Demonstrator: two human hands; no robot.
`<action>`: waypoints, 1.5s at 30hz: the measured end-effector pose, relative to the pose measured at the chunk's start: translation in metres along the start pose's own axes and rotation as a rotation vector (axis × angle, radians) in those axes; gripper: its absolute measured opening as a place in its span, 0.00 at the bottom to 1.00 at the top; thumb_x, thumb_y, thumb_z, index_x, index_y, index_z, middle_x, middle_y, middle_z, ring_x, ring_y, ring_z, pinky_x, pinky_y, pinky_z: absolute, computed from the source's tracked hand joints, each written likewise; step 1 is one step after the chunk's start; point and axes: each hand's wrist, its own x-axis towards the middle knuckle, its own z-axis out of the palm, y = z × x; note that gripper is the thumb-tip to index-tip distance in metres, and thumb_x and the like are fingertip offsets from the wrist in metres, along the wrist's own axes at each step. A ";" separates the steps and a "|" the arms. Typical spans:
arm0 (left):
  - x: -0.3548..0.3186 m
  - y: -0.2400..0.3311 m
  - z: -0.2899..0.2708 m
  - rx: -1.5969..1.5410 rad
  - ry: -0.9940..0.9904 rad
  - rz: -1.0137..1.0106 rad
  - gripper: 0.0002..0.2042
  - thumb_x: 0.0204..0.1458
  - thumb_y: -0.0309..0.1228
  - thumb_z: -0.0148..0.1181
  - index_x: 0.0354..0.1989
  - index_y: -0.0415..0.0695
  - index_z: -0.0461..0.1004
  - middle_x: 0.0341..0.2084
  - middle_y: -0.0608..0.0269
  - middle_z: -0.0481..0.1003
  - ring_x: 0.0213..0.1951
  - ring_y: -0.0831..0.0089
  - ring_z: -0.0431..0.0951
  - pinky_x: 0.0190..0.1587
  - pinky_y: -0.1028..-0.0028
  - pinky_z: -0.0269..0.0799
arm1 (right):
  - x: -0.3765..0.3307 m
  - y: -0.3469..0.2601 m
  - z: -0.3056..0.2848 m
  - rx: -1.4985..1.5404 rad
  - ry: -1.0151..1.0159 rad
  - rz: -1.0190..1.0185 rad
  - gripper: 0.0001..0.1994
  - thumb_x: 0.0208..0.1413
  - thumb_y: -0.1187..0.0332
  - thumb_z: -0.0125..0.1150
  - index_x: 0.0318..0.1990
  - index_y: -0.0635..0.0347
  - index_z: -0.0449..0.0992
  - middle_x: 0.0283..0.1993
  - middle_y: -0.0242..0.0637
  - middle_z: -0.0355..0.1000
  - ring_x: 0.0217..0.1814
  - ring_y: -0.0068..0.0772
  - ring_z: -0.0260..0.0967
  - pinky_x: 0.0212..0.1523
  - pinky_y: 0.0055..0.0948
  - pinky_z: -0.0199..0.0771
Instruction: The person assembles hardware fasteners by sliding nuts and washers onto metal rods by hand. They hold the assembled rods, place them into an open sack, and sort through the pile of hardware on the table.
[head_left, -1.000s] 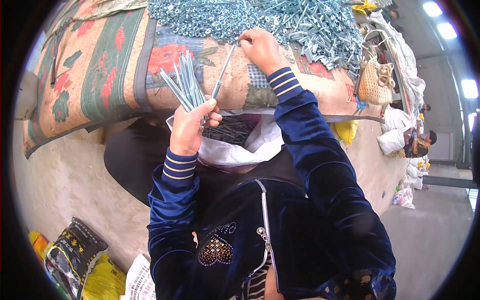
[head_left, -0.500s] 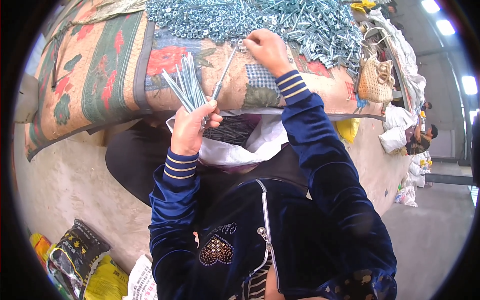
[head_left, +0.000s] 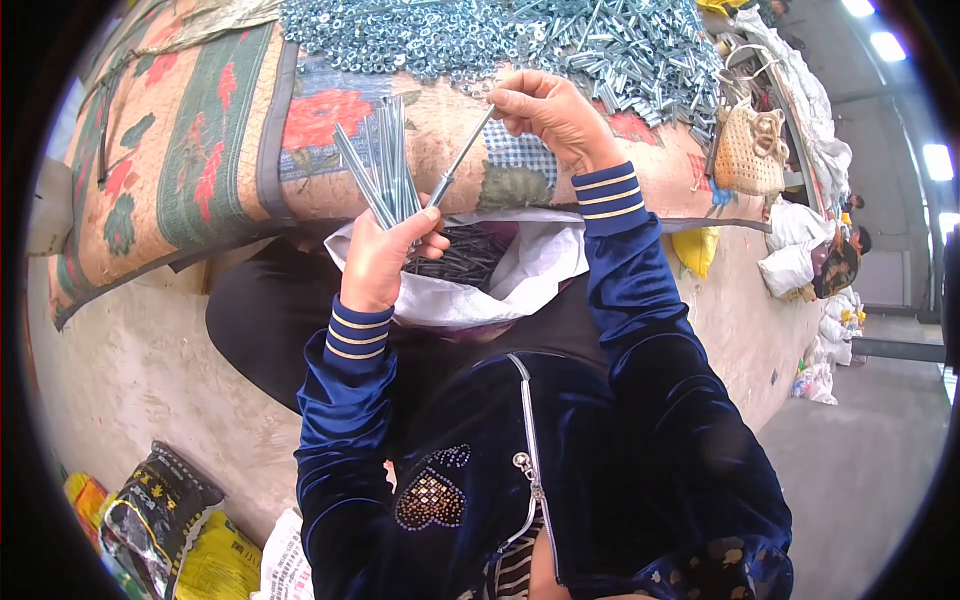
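Note:
My left hand [head_left: 385, 255] is closed round a fanned bundle of thin silvery metal rods [head_left: 385, 170], which point up and away. One single rod [head_left: 465, 150] stands apart from the bundle, slanting to the right between the left thumb and fingers. It has a small collar and a thicker sleeve near its lower end. My right hand [head_left: 550, 115] pinches at the upper tip of this rod; whatever small piece is in its fingertips is hidden. Just beyond lie a heap of small nuts or washers [head_left: 390, 40] and a heap of short metal sleeves [head_left: 640, 60].
A patterned quilted cover [head_left: 225, 130] lies under the heaps. Below its near edge, an open white sack [head_left: 545, 275] holds dark rods [head_left: 460, 255]. A woven basket [head_left: 750, 155] hangs at the right. Filled bags [head_left: 160, 510] lie at lower left; another person [head_left: 845, 260] sits far right.
My right hand has moved back from the edge of the nut heap, slightly right and nearer, to the single rod's tip. The left hand still grips the bundle.

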 end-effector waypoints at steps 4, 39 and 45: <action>0.000 -0.001 0.000 0.054 -0.007 0.029 0.10 0.49 0.28 0.60 0.36 0.35 0.72 0.25 0.60 0.75 0.24 0.74 0.77 0.27 0.78 0.73 | -0.007 -0.008 -0.003 -0.336 -0.001 -0.038 0.09 0.49 0.66 0.67 0.34 0.60 0.78 0.27 0.25 0.71 0.24 0.13 0.64 0.26 0.14 0.63; -0.005 -0.006 0.015 -0.014 0.030 0.181 0.07 0.51 0.26 0.58 0.35 0.36 0.70 0.22 0.63 0.71 0.18 0.77 0.71 0.20 0.80 0.67 | -0.038 0.021 0.043 -0.154 0.079 -0.282 0.09 0.56 0.65 0.59 0.37 0.61 0.77 0.26 0.27 0.72 0.31 0.14 0.67 0.33 0.20 0.68; -0.003 -0.003 0.025 0.100 0.030 0.201 0.06 0.50 0.26 0.60 0.30 0.37 0.71 0.19 0.64 0.71 0.17 0.77 0.71 0.18 0.80 0.65 | -0.045 0.031 0.034 -0.152 0.102 -0.226 0.10 0.55 0.63 0.60 0.34 0.63 0.75 0.20 0.21 0.67 0.21 0.13 0.62 0.23 0.19 0.62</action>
